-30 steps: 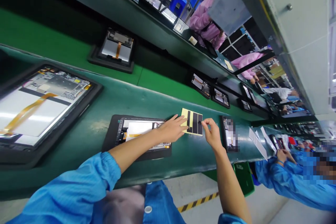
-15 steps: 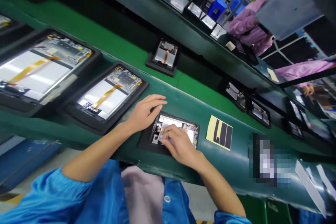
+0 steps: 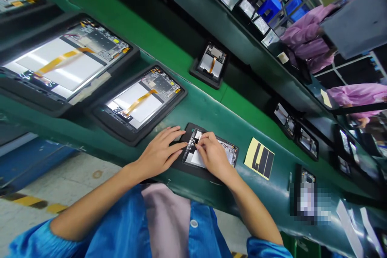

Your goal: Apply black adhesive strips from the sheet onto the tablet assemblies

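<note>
An opened tablet [image 3: 193, 159] with bare inner parts lies in a black tray [image 3: 187, 129] on the green bench in front of me. My right hand [image 3: 215, 156] is over it, thumb and fingers pinched near a dark patch at its left end. What they grip, if anything, is too small to make out. My left hand [image 3: 163, 150] rests at the tray's left side with fingers stretched out and apart, their tips by the tablet's left edge. To the right of the tray lies a yellow sheet [image 3: 249, 156] with several black strips on it.
Further opened tablets in black trays stand to the left, the nearer one [image 3: 142, 100] close to my left hand. Another tablet [image 3: 213, 62] sits on the green belt [image 3: 238, 98]. White strips [image 3: 349, 225] lie far right. People in pink sleeves [image 3: 305, 32] are across the line.
My left hand has come down to the tray's left edge. My right hand has shifted its pinch towards the tablet's far left part; a pale piece at its fingertips no longer shows. The view has turned slightly.
</note>
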Tool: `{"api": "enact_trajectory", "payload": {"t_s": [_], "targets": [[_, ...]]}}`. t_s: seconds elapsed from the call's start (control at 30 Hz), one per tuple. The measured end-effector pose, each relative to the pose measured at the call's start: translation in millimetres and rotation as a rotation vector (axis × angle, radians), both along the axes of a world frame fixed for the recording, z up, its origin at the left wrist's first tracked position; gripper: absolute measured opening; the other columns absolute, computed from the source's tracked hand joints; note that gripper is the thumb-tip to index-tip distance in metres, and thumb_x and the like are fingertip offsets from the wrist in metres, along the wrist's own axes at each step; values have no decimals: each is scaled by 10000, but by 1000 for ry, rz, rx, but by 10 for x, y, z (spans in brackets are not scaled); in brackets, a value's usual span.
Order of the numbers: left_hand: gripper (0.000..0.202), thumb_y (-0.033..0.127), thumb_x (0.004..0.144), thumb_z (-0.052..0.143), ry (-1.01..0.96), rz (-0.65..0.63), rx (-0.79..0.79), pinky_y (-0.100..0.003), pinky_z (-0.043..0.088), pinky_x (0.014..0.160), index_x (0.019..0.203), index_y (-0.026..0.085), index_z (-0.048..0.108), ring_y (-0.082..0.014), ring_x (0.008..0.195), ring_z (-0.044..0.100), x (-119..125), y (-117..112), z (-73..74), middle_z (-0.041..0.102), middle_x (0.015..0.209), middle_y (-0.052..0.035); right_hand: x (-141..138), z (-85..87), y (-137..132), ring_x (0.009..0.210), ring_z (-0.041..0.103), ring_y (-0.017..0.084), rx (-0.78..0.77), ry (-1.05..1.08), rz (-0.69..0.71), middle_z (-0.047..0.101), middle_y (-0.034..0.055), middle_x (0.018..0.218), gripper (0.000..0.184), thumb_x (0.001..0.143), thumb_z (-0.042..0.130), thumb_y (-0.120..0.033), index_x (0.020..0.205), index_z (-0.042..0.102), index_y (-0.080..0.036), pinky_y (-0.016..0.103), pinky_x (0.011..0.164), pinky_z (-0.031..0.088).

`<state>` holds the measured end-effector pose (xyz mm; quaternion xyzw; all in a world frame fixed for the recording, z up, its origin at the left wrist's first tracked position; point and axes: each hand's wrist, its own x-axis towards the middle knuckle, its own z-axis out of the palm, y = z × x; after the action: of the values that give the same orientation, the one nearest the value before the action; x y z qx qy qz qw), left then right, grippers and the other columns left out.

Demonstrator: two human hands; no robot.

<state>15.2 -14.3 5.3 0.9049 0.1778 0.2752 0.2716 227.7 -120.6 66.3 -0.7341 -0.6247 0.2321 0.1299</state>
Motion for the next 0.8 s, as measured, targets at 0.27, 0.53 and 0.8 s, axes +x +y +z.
{"api": "enact_trajectory", "payload": {"t_s": [0.27, 0.53, 0.8], "targets": [[317, 230, 1003, 533, 88, -85, 109, -567, 379, 1230, 1257, 248, 721, -312, 1495, 425, 33, -49, 49, 585, 1495, -115, 40, -51, 10, 891, 641, 209, 38, 22, 1, 583, 86, 1092, 123, 1014, 532, -209, 939, 630, -208, 348, 823, 545], [480, 384, 985, 624, 229, -167, 145, -659, 308, 1235, 1455, 297, 589, -382, 1559, 314, 102, -64, 44, 433, 1641, -110, 49, -58, 17, 873, 638, 207, 41, 10, 3, 584, 92, 1084, 127, 1006, 529, -200, 932, 632, -207, 359, 825, 560], [509, 433, 973, 643, 231, -160, 130, -693, 213, 1257, 1466, 324, 583, -389, 1569, 289, 123, -86, 9, 409, 1655, -95, 85, -11, -37, 849, 623, 203, 164, 4, -123, 577, 91, 1069, 170, 1041, 451, -241, 960, 598, -215, 362, 801, 552]]}}
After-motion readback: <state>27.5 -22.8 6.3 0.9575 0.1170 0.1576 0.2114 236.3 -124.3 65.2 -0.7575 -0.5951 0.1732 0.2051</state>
